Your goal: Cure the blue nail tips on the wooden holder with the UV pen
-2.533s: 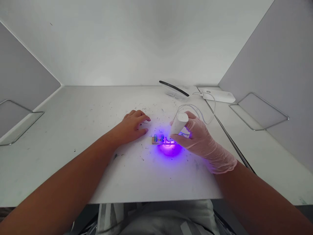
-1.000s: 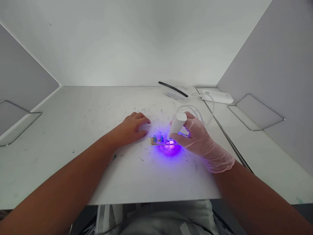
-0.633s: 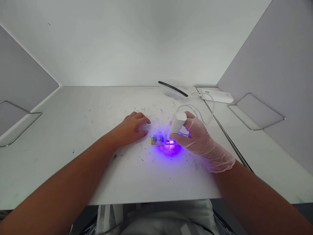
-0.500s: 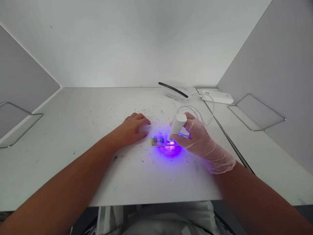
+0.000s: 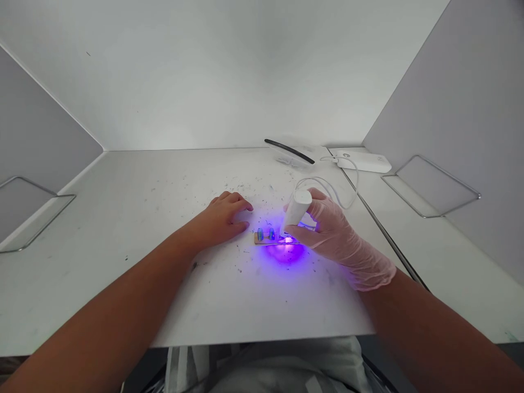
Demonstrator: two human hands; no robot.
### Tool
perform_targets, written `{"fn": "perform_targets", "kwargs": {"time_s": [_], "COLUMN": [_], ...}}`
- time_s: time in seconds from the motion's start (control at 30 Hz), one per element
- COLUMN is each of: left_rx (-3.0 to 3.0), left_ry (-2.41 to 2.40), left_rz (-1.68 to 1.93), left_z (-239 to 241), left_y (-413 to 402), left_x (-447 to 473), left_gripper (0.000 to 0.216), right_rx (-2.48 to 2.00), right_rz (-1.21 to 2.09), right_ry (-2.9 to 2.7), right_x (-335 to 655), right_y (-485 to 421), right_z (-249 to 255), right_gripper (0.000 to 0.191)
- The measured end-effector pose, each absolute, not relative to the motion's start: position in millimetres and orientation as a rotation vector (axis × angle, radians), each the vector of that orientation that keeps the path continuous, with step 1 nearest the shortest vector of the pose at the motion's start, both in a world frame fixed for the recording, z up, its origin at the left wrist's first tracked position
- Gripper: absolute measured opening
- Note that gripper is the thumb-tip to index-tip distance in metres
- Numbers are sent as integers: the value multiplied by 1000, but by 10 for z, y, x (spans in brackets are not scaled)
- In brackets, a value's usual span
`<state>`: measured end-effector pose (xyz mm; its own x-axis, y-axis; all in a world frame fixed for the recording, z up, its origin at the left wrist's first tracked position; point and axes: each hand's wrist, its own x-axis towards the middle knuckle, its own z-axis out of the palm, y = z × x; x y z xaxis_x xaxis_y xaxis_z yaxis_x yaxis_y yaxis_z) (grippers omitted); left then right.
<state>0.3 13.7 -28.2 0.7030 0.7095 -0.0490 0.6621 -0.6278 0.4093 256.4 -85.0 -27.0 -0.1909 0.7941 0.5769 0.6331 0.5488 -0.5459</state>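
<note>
My right hand (image 5: 329,226), in a thin pink glove, is closed round a white handheld UV lamp (image 5: 298,210). The lamp stands tilted, and its lower end throws violet light on a small wooden strip (image 5: 258,241). Two shiny blue-green pieces shaped like nail tips (image 5: 260,234) sit upright toward the strip's left end; its right part is hidden by the lamp and my fingers. Bare, my left hand (image 5: 224,217) rests on the table just left of the strip, fingers apart and holding nothing.
A white power bank (image 5: 364,161) lies at the back right with a white cable (image 5: 357,188) running from it. Near the back wall is a clear bag with a black edge (image 5: 290,150). Wire frames (image 5: 434,185) stand at both sides. Dark specks dot the white table (image 5: 135,218).
The view has shifted very slightly. Both hands, the lamp and the strip hold the same places, and the violet light stays on.
</note>
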Motion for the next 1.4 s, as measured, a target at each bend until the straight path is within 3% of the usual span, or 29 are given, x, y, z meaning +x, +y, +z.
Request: {"fn": "perform_targets", "kwargs": {"time_s": [1.4], "left_rx": [2538], "left_ry": [1076], "left_rz": [134], "left_z": [-284], "left_y": [126], "left_x": [12], "left_gripper": [41], "right_rx": [-1181], "right_rz": [226], "right_ry": [-1910], "right_x": [2549], "right_y": [-854], "right_z": [-273], "right_gripper": [18]}}
